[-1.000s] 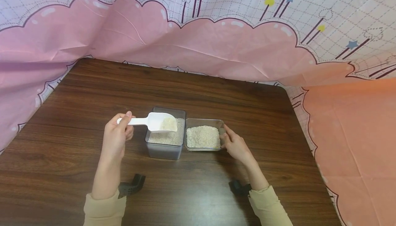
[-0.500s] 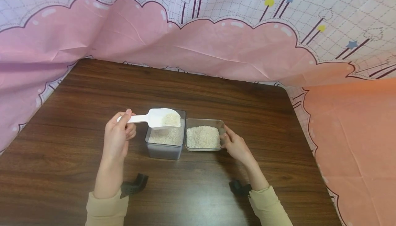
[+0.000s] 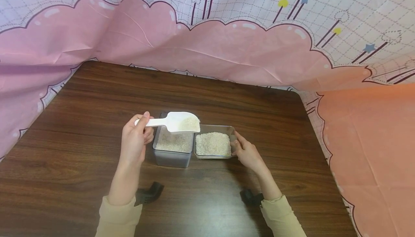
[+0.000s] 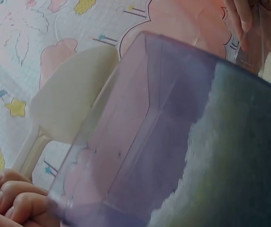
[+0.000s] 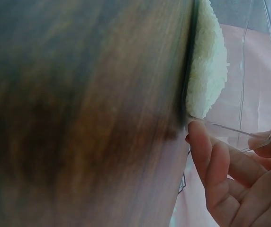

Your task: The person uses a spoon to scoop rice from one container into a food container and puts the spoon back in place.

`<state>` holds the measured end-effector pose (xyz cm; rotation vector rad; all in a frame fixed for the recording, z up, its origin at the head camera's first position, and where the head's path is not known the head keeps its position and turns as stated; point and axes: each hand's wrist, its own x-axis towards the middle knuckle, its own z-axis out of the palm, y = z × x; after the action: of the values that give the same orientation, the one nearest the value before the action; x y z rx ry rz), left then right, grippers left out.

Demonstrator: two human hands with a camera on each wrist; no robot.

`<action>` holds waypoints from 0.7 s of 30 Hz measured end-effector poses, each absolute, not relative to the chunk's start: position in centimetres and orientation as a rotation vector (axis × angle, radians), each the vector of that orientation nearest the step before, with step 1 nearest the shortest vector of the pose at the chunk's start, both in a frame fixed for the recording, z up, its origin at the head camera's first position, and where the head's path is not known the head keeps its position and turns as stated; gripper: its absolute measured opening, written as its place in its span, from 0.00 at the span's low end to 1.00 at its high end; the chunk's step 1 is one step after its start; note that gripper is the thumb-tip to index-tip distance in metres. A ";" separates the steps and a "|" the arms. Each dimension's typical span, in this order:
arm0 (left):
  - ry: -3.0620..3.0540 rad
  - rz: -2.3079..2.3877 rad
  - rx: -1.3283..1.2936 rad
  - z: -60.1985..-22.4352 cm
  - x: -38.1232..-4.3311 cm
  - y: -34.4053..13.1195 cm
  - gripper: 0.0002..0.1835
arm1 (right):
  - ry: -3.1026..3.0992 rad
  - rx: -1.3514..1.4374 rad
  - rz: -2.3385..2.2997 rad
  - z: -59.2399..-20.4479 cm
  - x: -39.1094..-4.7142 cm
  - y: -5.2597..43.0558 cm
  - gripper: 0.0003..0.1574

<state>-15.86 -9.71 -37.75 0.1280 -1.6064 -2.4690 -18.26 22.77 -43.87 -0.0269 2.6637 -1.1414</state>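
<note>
My left hand (image 3: 136, 141) grips the handle of a white plastic scoop (image 3: 176, 121) that carries rice. The scoop hovers over the right part of a tall clear tub (image 3: 172, 156) of rice, its tip reaching toward a shallow clear container (image 3: 214, 128) of rice just to the right. My right hand (image 3: 246, 154) holds the right wall of the shallow container. In the left wrist view the scoop (image 4: 64, 101) shows behind the tall tub (image 4: 140, 137). In the right wrist view the fingers (image 5: 206, 156) pinch the clear container wall (image 5: 256, 71) beside the rice (image 5: 209, 61).
The two containers stand side by side on a dark wooden table (image 3: 81, 165). A pink patterned sheet (image 3: 227, 46) hangs behind and drapes along the left and right edges. Black wrist mounts (image 3: 149, 193) show near both sleeves.
My left hand has lifted the loaded scoop out of the tall tub and moved it right, toward the shallow container. The right hand has stayed where it was.
</note>
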 end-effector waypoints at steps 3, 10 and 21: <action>-1.662 -2.437 0.120 -37.4 -16.2 -9.1 0.12 | 2.664 -0.027 -1.138 -43.8 -18.2 22.8 0.32; -1.857 -2.318 0.096 -36.5 -17.3 -7.7 0.12 | 2.680 -0.032 -1.127 -43.8 -18.1 22.7 0.32; -2.302 -1.891 -0.071 -35.2 -18.4 -5.3 0.13 | 2.675 -0.041 -1.129 -43.6 -18.1 22.6 0.32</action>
<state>-18.39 -5.29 -35.16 -0.0708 -2.3017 -1.8906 -18.09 22.64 -43.55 -0.0406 2.6746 -1.1290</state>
